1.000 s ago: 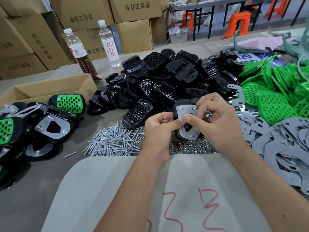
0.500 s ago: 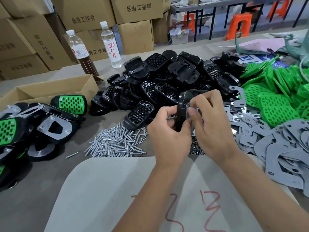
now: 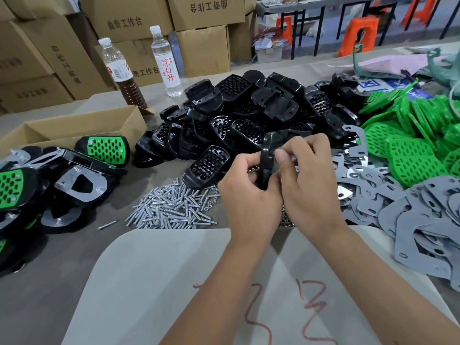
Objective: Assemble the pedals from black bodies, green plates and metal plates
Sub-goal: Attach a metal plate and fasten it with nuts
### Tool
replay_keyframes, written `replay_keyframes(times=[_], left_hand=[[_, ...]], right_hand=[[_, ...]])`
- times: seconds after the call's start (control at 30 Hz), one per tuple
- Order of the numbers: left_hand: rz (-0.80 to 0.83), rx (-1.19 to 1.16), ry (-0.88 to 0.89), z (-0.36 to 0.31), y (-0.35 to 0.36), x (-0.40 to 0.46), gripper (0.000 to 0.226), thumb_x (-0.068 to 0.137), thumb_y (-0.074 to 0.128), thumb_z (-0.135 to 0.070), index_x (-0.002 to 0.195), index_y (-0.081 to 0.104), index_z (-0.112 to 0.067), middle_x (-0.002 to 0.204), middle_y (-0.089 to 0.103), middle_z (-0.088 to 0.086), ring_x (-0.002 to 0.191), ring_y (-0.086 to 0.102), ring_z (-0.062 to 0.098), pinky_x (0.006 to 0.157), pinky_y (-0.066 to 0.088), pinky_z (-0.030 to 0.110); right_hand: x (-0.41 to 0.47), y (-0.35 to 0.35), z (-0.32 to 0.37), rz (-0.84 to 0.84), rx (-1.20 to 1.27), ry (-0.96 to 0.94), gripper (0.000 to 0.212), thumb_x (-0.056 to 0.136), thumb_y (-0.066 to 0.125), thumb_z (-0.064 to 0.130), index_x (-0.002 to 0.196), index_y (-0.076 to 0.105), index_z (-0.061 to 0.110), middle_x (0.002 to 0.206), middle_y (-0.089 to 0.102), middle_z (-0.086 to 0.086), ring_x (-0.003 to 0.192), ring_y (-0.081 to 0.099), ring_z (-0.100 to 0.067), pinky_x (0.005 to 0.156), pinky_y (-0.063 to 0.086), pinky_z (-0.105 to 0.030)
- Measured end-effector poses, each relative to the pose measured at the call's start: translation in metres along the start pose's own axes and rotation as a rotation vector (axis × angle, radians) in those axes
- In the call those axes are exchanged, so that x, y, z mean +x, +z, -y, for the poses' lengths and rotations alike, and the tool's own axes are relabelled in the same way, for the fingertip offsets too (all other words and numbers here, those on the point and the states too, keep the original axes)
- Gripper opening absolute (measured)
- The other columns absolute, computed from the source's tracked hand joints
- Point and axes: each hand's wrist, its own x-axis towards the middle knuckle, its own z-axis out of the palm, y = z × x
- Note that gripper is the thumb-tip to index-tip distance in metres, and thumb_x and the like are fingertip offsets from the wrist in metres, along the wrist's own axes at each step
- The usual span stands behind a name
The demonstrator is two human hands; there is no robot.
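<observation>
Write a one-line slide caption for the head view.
Both hands, left and right, hold a black pedal body edge-on above screws.

We are seeing our left hand [image 3: 249,197] and right hand [image 3: 308,185] bare; both forearms are showing no sleeves, gloves, rings or watch.

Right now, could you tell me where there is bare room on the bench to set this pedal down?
Free: the pale board before you, and grey table left of it. Crowded: screws, black bodies, metal plates.
</observation>
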Motion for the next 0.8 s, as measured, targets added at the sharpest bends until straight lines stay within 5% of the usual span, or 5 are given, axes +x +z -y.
replay_keyframes(times=[0.2, 0.37, 0.5, 0.63, 0.8], left_hand=[[0.119, -0.001, 0.012, -0.002, -0.001, 0.0, 0.017, 0.089, 0.081, -0.02, 0.099, 0.069, -0.016, 0.081, 0.075, -0.003, 0.068, 0.072, 0.019, 0.06, 0.056, 0.04], [0.13, 0.003, 0.051, -0.003, 0.0, -0.001, 0.017, 0.085, 0.08, -0.01, 0.098, 0.07, -0.015, 0.083, 0.076, -0.006, 0.07, 0.071, 0.01, 0.06, 0.049, 0.021], [0.123, 0.054, 0.123, 0.001, 0.001, -0.001, 0.023, 0.083, 0.079, 0.0, 0.098, 0.069, -0.014, 0.091, 0.076, -0.005, 0.082, 0.074, 0.015, 0.071, 0.06, 0.038], [0.096, 0.039, 0.091, 0.002, 0.001, 0.0, 0.026, 0.083, 0.08, 0.001, 0.101, 0.071, -0.015, 0.094, 0.076, -0.011, 0.087, 0.075, 0.01, 0.079, 0.062, 0.039], [0.058, 0.0, 0.009, 0.003, 0.0, 0.0, 0.021, 0.087, 0.079, -0.007, 0.105, 0.071, -0.015, 0.087, 0.077, -0.01, 0.078, 0.076, 0.008, 0.07, 0.062, 0.04]], right_hand=[[0.0, -0.004, -0.007, -0.043, -0.076, -0.053, 0.017, 0.103, 0.053, 0.01, 0.087, 0.057, 0.005, 0.103, 0.048, -0.008, 0.099, 0.046, -0.029, 0.086, 0.041, -0.038], [-0.001, -0.002, -0.002, -0.079, -0.115, 0.067, 0.036, 0.107, 0.05, 0.019, 0.072, 0.055, 0.01, 0.096, 0.049, -0.005, 0.097, 0.044, -0.025, 0.086, 0.033, -0.03], [0.002, -0.004, 0.001, -0.004, 0.153, 0.289, 0.053, 0.108, 0.049, 0.029, 0.056, 0.046, 0.017, 0.082, 0.049, -0.001, 0.081, 0.049, -0.006, 0.072, 0.035, -0.018], [0.003, -0.011, -0.008, 0.034, -0.022, 0.119, 0.036, 0.109, 0.044, 0.025, 0.075, 0.051, 0.017, 0.084, 0.05, 0.0, 0.078, 0.043, -0.008, 0.072, 0.035, -0.023], [0.002, -0.007, -0.011, 0.061, -0.155, -0.141, 0.018, 0.104, 0.043, 0.02, 0.093, 0.052, 0.01, 0.102, 0.046, -0.003, 0.093, 0.043, -0.022, 0.075, 0.036, -0.031]])
